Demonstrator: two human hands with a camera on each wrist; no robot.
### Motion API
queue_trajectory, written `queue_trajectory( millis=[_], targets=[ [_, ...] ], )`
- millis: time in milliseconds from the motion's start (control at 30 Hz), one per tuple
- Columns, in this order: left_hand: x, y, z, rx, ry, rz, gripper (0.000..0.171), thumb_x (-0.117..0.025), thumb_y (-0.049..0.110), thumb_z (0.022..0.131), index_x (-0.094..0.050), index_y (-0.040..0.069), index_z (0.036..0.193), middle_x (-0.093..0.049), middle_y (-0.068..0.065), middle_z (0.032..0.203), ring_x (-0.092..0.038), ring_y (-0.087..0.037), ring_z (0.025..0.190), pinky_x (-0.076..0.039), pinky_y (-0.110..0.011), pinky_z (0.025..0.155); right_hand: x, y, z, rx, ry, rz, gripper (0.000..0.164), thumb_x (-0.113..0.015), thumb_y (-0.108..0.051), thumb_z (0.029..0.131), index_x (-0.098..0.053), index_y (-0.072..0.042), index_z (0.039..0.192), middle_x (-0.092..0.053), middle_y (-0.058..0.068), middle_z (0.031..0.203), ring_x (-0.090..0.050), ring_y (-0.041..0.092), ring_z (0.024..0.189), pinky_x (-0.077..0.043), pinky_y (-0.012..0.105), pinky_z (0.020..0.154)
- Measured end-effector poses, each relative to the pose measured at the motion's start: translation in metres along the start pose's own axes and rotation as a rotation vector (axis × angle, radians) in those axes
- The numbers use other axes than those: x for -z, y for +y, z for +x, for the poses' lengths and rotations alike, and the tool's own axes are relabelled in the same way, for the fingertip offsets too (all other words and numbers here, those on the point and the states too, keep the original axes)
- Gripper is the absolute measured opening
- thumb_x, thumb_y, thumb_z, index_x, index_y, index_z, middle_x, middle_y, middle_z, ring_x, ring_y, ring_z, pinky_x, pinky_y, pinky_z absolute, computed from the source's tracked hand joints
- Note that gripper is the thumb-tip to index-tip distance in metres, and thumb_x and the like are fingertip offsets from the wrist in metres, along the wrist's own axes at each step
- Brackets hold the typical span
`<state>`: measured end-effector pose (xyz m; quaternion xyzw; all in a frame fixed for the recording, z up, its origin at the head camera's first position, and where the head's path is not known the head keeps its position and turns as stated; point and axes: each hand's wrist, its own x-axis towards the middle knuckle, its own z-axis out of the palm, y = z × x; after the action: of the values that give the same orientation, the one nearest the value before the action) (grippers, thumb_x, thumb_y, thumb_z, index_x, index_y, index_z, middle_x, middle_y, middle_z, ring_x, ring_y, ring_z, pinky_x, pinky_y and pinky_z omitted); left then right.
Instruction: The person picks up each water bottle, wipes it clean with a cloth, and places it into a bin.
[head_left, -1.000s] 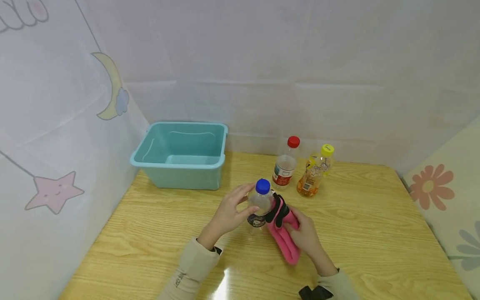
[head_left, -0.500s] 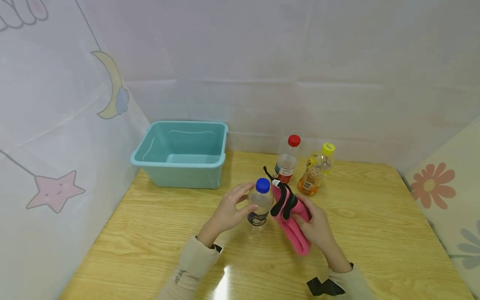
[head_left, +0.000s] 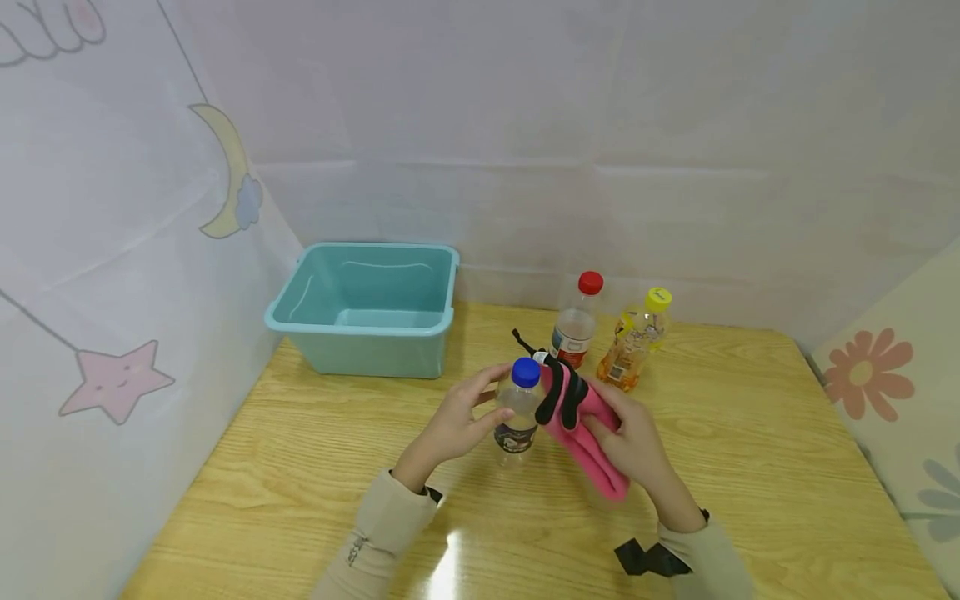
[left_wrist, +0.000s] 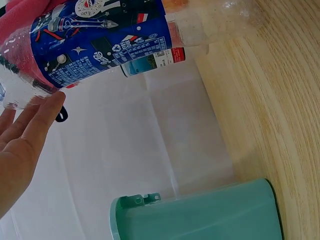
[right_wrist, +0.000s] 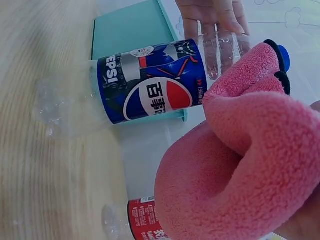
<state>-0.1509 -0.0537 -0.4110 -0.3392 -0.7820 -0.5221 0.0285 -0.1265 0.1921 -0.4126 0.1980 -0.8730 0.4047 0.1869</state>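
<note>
A clear plastic Pepsi bottle [head_left: 516,437] with a blue cap and dark blue label stands upright on the table. My left hand [head_left: 459,423] holds it near the shoulder, thumb in front; its fingertips also touch the bottle [left_wrist: 100,37] in the left wrist view. A folded pink cloth [head_left: 583,450] with black edging and a black loop hangs in my right hand [head_left: 628,440], which grips it against the bottle's right side. The thick pink folds [right_wrist: 235,165] hide most of the right hand in the right wrist view.
An open teal tub [head_left: 367,332] stands at the back left. Behind the cloth are a red-capped bottle [head_left: 576,327] and a yellow-capped bottle [head_left: 633,343] with an orange lower part. A white printed sheet [head_left: 525,150] walls the wooden table [head_left: 300,483].
The right hand has lifted the cloth up and to the right, then tilted it back toward the bottle's neck. Left hand and Pepsi bottle have stayed in place.
</note>
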Motion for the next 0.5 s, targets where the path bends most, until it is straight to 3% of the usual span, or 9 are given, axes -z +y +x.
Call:
queue_trajectory(
  millis=[267, 500],
  targets=[
    [0.000, 0.000, 0.000, 0.019, 0.001, -0.026, 0.050, -0.061, 0.006, 0.087, -0.041, -0.002, 0.132, -0.043, -0.018, 0.133, -0.041, -0.029, 0.123, -0.044, -0.033, 0.093, 0.000, -0.007, 0.009, -0.041, -0.028, 0.013, 0.042, -0.065, 0.009, 0.073, -0.057, -0.003, 0.113, -0.064, 0.011, 0.092, -0.055, 0.018, 0.072, -0.044, 0.027, 0.057],
    [-0.001, 0.005, 0.000, 0.017, 0.028, -0.027, 0.049, -0.063, 0.001, 0.084, -0.043, -0.005, 0.129, -0.043, -0.021, 0.128, -0.043, -0.033, 0.118, -0.047, -0.041, 0.089, -0.001, -0.010, 0.014, -0.038, -0.039, 0.018, 0.040, -0.064, 0.010, 0.073, -0.059, -0.002, 0.111, -0.063, 0.011, 0.095, -0.055, 0.019, 0.079, -0.047, 0.031, 0.063]
  ],
)
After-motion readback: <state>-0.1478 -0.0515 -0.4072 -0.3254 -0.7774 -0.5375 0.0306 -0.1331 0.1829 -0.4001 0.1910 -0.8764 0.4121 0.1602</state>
